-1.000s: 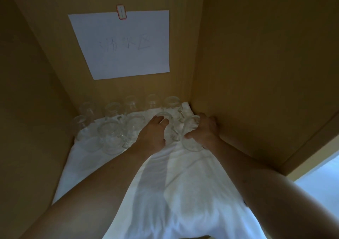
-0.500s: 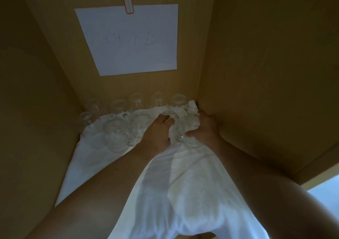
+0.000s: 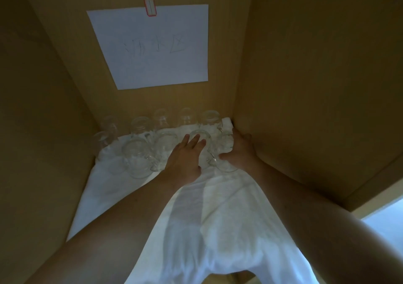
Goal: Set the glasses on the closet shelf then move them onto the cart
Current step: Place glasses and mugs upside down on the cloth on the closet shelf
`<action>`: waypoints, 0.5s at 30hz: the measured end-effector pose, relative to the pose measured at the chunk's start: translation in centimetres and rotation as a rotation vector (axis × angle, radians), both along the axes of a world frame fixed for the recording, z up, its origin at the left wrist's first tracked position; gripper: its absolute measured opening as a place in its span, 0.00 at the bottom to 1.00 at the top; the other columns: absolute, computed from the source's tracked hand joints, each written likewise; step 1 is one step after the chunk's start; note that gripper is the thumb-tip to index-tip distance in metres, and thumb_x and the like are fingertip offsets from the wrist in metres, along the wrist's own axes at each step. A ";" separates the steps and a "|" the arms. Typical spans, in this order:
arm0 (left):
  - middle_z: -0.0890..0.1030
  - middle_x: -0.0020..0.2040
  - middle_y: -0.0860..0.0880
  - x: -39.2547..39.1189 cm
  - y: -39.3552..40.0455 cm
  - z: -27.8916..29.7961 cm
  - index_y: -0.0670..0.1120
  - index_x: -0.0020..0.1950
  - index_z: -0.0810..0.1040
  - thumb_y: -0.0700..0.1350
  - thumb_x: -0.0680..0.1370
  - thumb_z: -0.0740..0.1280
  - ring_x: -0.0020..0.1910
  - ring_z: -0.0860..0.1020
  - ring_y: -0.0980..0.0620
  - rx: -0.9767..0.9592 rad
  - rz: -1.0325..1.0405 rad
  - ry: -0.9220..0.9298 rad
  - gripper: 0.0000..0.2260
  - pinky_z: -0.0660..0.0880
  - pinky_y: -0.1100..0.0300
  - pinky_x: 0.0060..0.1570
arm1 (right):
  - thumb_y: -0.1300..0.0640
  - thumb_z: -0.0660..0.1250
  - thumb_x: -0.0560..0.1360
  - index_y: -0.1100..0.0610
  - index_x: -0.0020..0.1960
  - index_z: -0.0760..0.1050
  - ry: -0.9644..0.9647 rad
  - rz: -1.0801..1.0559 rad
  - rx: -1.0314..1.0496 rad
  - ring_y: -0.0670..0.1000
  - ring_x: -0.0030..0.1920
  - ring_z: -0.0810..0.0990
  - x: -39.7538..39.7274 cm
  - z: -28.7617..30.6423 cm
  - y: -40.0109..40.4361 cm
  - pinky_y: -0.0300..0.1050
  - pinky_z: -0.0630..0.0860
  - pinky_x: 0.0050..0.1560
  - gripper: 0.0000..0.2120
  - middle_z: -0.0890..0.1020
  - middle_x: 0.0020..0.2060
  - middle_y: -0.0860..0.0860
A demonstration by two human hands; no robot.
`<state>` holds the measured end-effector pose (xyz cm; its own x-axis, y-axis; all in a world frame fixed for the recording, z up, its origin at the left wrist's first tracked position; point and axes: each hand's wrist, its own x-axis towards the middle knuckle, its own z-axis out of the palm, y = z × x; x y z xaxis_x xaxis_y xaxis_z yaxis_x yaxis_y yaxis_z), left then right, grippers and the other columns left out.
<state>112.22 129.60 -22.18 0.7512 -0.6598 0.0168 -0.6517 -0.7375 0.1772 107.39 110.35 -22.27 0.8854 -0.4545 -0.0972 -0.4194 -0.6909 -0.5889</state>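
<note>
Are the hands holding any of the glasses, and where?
The right hand grips the glass mug nearest the right wall, round its side. The left hand lies with straight fingers on another glass, not gripping.

Inside of a wooden closet, storage nook by the look of it: plain wood walls (image 3: 316, 65), white cloth (image 3: 218, 218) lining the shelf, rows of clear glasses (image 3: 139, 159) at the back, handwritten paper sign (image 3: 152, 44) taped to the rear panel.
</note>
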 end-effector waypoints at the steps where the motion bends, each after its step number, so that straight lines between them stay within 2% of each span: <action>1: 0.46 0.84 0.49 -0.2 0.1 0.0 0.50 0.83 0.47 0.46 0.78 0.71 0.82 0.42 0.44 0.027 0.000 0.003 0.41 0.52 0.48 0.80 | 0.48 0.80 0.69 0.51 0.82 0.50 0.004 0.001 0.005 0.60 0.73 0.65 -0.3 0.2 0.1 0.49 0.68 0.70 0.53 0.61 0.74 0.61; 4: 0.41 0.84 0.49 -1.1 0.5 0.1 0.51 0.83 0.43 0.50 0.79 0.70 0.82 0.39 0.43 0.024 0.020 0.036 0.43 0.51 0.48 0.80 | 0.50 0.80 0.68 0.53 0.82 0.51 -0.007 0.006 0.004 0.59 0.74 0.66 -1.2 1.1 0.8 0.49 0.68 0.71 0.53 0.63 0.75 0.59; 8: 0.41 0.84 0.48 -2.3 1.5 1.0 0.51 0.84 0.46 0.53 0.80 0.69 0.82 0.40 0.43 0.017 0.036 0.057 0.40 0.51 0.48 0.80 | 0.50 0.81 0.67 0.53 0.81 0.55 -0.006 0.001 -0.040 0.59 0.72 0.68 -3.1 2.3 2.2 0.51 0.70 0.71 0.50 0.65 0.73 0.58; 11: 0.42 0.84 0.48 -3.0 2.7 2.4 0.51 0.83 0.49 0.54 0.80 0.68 0.82 0.40 0.43 -0.020 0.050 0.079 0.39 0.52 0.49 0.79 | 0.50 0.78 0.71 0.52 0.78 0.61 -0.022 0.000 -0.082 0.58 0.71 0.69 -4.8 3.8 3.8 0.49 0.69 0.71 0.42 0.67 0.72 0.58; 15: 0.45 0.84 0.46 -4.0 4.6 4.4 0.51 0.83 0.52 0.56 0.79 0.69 0.82 0.44 0.42 -0.054 0.061 0.088 0.38 0.56 0.47 0.78 | 0.54 0.65 0.81 0.57 0.75 0.66 -0.016 0.060 -0.212 0.55 0.72 0.68 -7.3 6.7 6.6 0.43 0.61 0.72 0.24 0.72 0.71 0.56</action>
<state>108.27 134.17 -17.76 0.7904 -0.6124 -0.0167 -0.5857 -0.7634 0.2724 100.13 116.91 -15.53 0.9122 -0.4096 0.0093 -0.3652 -0.8233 -0.4344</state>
